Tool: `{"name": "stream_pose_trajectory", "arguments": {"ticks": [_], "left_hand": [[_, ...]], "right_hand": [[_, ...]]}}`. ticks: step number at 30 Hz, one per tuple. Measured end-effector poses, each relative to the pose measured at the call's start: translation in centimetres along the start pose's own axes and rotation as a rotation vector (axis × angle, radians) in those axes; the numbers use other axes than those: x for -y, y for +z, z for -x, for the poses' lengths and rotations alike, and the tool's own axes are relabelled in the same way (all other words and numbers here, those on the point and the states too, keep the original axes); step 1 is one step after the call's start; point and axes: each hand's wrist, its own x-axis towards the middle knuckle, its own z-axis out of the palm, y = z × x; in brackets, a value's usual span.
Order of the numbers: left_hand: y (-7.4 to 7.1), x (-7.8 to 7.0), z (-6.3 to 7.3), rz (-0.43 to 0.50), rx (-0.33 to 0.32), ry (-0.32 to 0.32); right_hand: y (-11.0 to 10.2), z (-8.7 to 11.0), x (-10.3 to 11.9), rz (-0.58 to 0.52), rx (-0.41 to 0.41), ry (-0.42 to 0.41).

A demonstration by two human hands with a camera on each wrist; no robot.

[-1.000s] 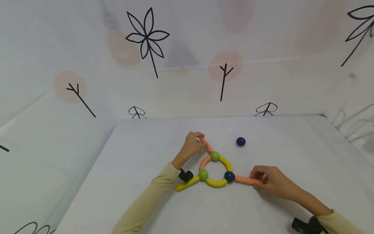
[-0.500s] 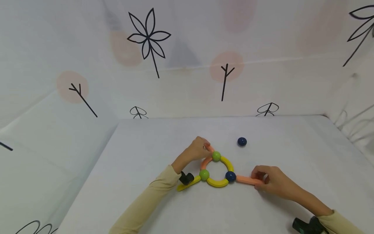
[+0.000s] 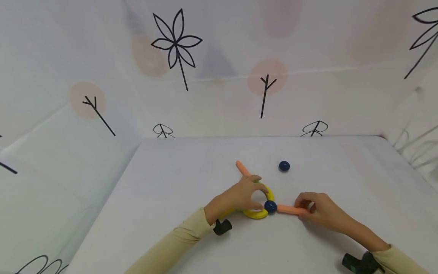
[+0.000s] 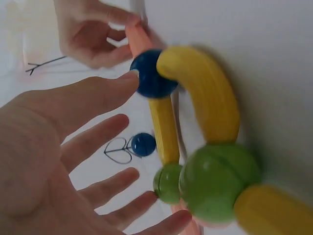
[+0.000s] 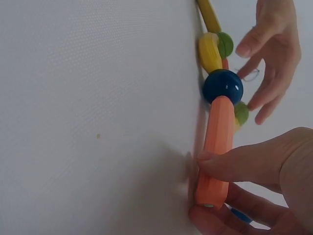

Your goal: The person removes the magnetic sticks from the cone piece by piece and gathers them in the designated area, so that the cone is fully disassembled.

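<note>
Ring (image 3: 255, 214) of curved rods and balls is lying on the desk (image 3: 181, 167), roughly midway between left and right edges, well in from the far edge. Right hand (image 3: 318, 209) is pinching the orange rod (image 3: 289, 209) near its outer end, thumb on one face, fingers opposite; the rod's inner end is meeting the blue ball (image 3: 270, 206). Left hand (image 3: 242, 194) is hanging over the ring, fingers spread, gripping nothing; its thumb is near the blue ball, contact not certain. Two green balls (image 4: 220, 181) are joining the curves (image 4: 205, 93); a second orange rod (image 3: 242, 168) is pointing out toward the far edge. Loose ball (image 3: 284, 166) is sitting apart, between ring and far edge. Handling, by judgement: pieces are looking like light, stiff, hard plastic, not fragile. Rod end is showing a small pale disc, perhaps a magnet, so joints are probably holding by pull alone and giving way under a twist or a lift from one side. Faceted rods are offering good purchase at mid-length or outer end; glossy balls are likely slipping and rolling, so a thumb-and-finger hold across the widest part is suiting them. For shifting the whole ring, two opposite balls are seeming the safer holds, pieces sliding flat.
</note>
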Motion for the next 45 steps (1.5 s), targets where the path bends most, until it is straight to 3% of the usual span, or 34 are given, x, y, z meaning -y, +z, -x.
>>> {"name": "stream_pose_trajectory", "arguments": {"ticks": [6, 13, 26, 45], "left_hand": [[1.1, -0.8, 0.2, -0.07, 0.028, 0.102], [2.1, -1.2, 0.4, -0.234, -0.028, 0.025], [2.6, -1.5, 0.0, -0.127, -0.101, 0.029], [2.6, -1.7, -0.3, -0.161, -0.108, 0.029]], "right_hand": [[-0.1, -0.2, 0.0, -0.004, -0.004, 0.002], [0.0, -0.6, -0.1, -0.008, 0.006, -0.038], [0.1, -0.4, -0.2, 0.044, 0.011, -0.035], [0.4, 0.6, 1.0, 0.069, 0.011, 0.019]]}}
